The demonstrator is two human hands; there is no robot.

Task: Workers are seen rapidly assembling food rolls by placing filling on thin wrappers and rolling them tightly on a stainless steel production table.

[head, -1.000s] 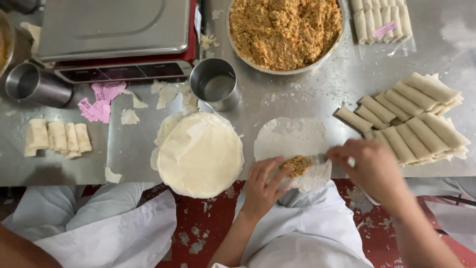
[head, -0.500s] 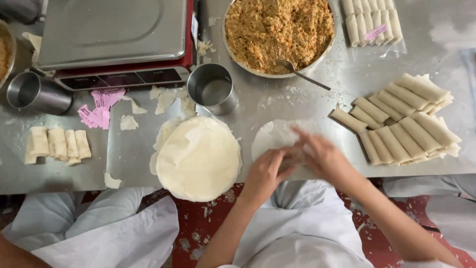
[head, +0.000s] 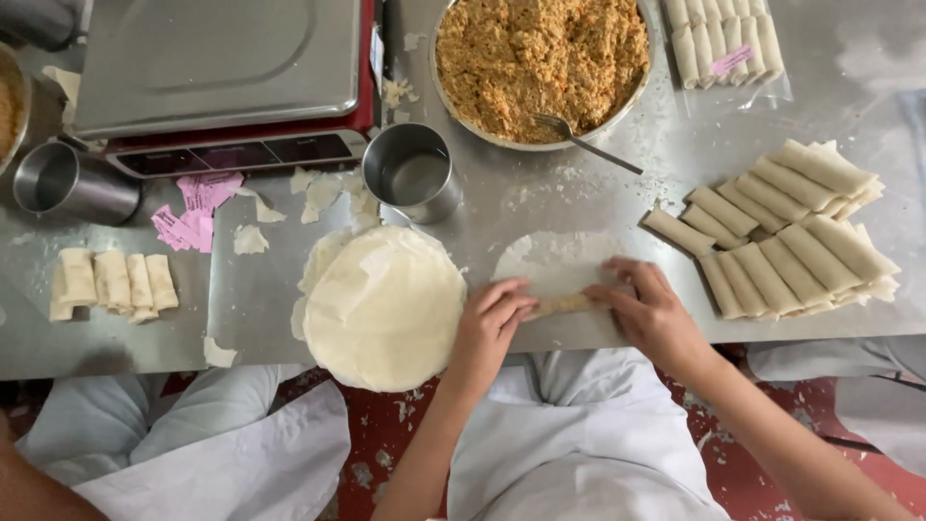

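a second ago the right hand (head: 656, 314) spooned filling onto the wrapper (head: 559, 265); now the spoon (head: 579, 140) rests in the filling bowl (head: 632, 111). both hands, left hand (head: 492, 323) too, press fingertips on the wrapper's folded near edge at the bench (head: 579, 203) front, each grip half curled, pinching the roll between them.

Count: metal cups, 2 (head: 413, 172) (head: 68, 181). Bowl of filling (head: 540, 60), 1, with 1 spoon (head: 584, 143). Wrapper stack (head: 384, 307), 1. Left group of finished rolls (head: 116, 284), 4. Scale (head: 220, 72), 1. Hands, 2 (head: 487, 326) (head: 656, 314).
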